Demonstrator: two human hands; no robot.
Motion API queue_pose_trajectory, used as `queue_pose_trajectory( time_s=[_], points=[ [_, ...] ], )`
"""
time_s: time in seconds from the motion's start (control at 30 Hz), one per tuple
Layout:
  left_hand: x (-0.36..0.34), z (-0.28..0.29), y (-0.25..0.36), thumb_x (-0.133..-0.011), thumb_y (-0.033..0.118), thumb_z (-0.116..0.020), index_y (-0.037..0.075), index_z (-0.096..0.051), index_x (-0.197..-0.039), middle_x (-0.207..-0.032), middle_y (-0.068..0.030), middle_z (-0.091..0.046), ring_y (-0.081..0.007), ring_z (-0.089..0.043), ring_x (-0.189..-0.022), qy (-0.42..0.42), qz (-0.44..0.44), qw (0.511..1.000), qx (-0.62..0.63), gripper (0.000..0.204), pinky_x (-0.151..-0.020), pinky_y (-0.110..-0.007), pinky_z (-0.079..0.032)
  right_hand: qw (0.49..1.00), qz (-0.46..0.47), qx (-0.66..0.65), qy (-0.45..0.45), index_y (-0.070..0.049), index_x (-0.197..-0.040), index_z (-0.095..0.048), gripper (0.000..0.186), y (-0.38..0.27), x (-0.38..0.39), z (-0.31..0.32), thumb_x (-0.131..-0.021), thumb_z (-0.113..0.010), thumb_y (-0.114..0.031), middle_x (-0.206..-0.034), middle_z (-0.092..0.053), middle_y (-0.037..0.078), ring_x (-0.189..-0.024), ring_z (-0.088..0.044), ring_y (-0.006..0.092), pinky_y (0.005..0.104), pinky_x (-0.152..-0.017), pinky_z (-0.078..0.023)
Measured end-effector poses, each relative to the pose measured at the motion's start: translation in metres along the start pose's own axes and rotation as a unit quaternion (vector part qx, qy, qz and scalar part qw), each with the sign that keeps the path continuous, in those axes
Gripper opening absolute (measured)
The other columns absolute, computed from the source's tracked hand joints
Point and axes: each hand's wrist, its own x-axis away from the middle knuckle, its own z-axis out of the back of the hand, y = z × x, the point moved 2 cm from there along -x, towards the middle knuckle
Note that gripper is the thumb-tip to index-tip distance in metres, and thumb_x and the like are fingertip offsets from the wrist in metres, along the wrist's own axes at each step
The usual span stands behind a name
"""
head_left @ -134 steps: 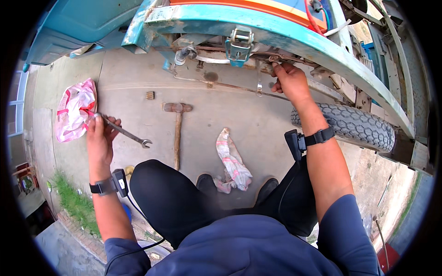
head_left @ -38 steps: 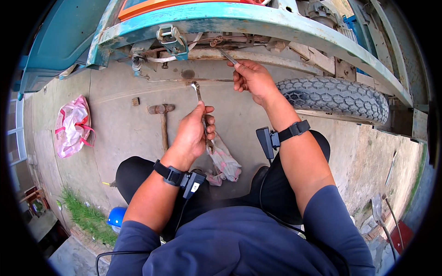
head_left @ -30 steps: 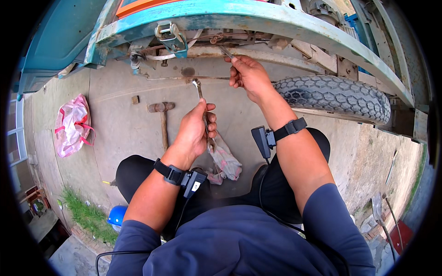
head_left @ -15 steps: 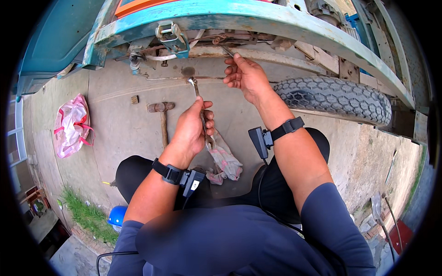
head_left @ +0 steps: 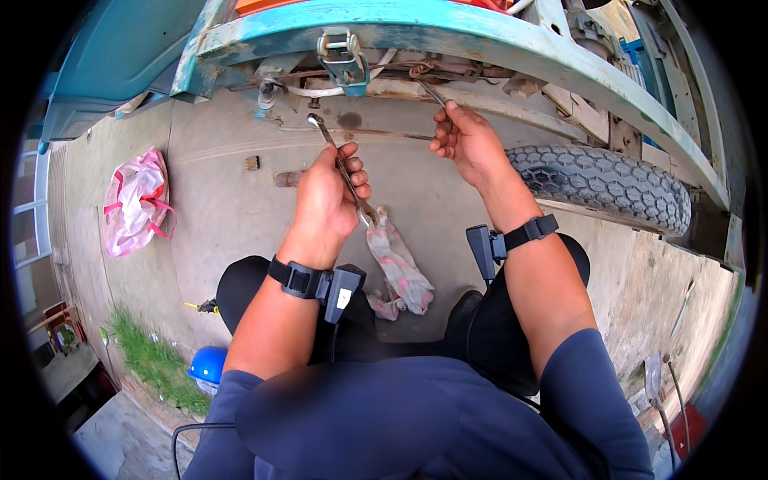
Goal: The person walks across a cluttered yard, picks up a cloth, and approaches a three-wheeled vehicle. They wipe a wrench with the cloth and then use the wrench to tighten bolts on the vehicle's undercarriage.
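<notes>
My left hand (head_left: 330,192) is closed round a double-ended metal wrench (head_left: 321,128). Its upper ring end points up and left, just below a bolt (head_left: 314,102) under the blue-painted frame. My right hand (head_left: 468,144) pinches a thin metal tool (head_left: 434,93), whose kind I cannot make out. That tool's far end reaches rusty twisted metal (head_left: 422,69) beneath the frame. Below the wrench's lower end, a crumpled grey-and-pink cloth (head_left: 402,272) lies on the ground. The hammer (head_left: 286,179) is mostly hidden behind my left hand and forearm.
The worn blue frame beam (head_left: 448,30), with a metal clevis bracket (head_left: 342,60), spans the top. A treaded tyre (head_left: 600,186) lies right of my right hand. At left are a pink-and-white plastic bag (head_left: 136,204), a small brown block (head_left: 252,163) and a blue helmet (head_left: 208,363).
The view has shifted, so the frame sits farther right and higher. The wrench's upper end has tilted left toward the bolt. My left hand now covers most of the hammer.
</notes>
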Motion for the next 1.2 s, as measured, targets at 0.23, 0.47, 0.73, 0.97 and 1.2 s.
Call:
queue_pose_trajectory(
  time_s=[0.23, 0.47, 0.73, 0.97, 1.2],
  points=[
    [-0.004, -0.017, 0.002, -0.106, 0.034, -0.035, 0.007, -0.053, -0.107, -0.089, -0.0041, -0.060, -0.0186, -0.059, -0.079, -0.028, -0.044, 0.998, 0.026, 0.032, -0.073, -0.035, -0.052, 1.000, -0.002, 0.004, -0.006, -0.007, -0.094, -0.058, 0.032, 0.000, -0.001, 0.002, -0.101, -0.052, -0.038, -0.071, -0.059, 0.001, -0.064, -0.063, 0.0159, 0.0264, -0.056, -0.047],
    [-0.010, -0.028, 0.006, -0.107, 0.036, -0.034, 0.008, -0.050, -0.106, -0.113, -0.0095, -0.065, -0.0250, -0.063, -0.105, -0.070, -0.049, 0.996, 0.039, 0.032, -0.083, -0.038, -0.052, 1.000, -0.003, 0.007, -0.018, -0.006, -0.094, -0.058, 0.032, -0.001, -0.002, 0.004, -0.101, -0.051, -0.036, -0.070, -0.060, 0.002, -0.061, -0.064, 0.0158, 0.0257, -0.054, -0.048],
    [-0.020, -0.036, 0.011, -0.106, 0.036, -0.035, 0.008, -0.048, -0.106, -0.125, -0.0137, -0.061, -0.0274, -0.061, -0.114, -0.131, -0.050, 0.988, 0.070, 0.031, -0.079, -0.034, -0.054, 1.000, -0.006, 0.005, -0.028, -0.006, -0.094, -0.058, 0.032, -0.001, -0.003, 0.005, -0.101, -0.050, -0.037, -0.070, -0.060, 0.002, -0.061, -0.064, 0.0158, 0.0257, -0.054, -0.048],
    [-0.019, -0.032, 0.013, -0.104, 0.034, -0.042, 0.008, -0.050, -0.104, -0.118, -0.0123, -0.064, -0.0252, -0.065, -0.105, -0.115, -0.063, 0.991, 0.027, 0.028, -0.070, -0.028, -0.056, 0.999, -0.003, 0.006, -0.032, -0.006, -0.093, -0.058, 0.033, 0.000, -0.003, 0.007, -0.101, -0.051, -0.037, -0.069, -0.060, 0.002, -0.061, -0.064, 0.0158, 0.0255, -0.054, -0.048],
    [-0.024, -0.023, 0.021, -0.103, 0.034, -0.047, 0.007, -0.054, -0.099, -0.102, -0.0073, -0.066, -0.0222, -0.067, -0.096, -0.149, -0.048, 0.983, 0.094, 0.028, -0.066, -0.024, -0.055, 0.999, -0.002, 0.007, -0.035, -0.006, -0.093, -0.058, 0.033, -0.001, -0.003, 0.006, -0.101, -0.051, -0.037, -0.069, -0.059, 0.002, -0.062, -0.064, 0.0164, 0.0262, -0.055, -0.048]
  ],
)
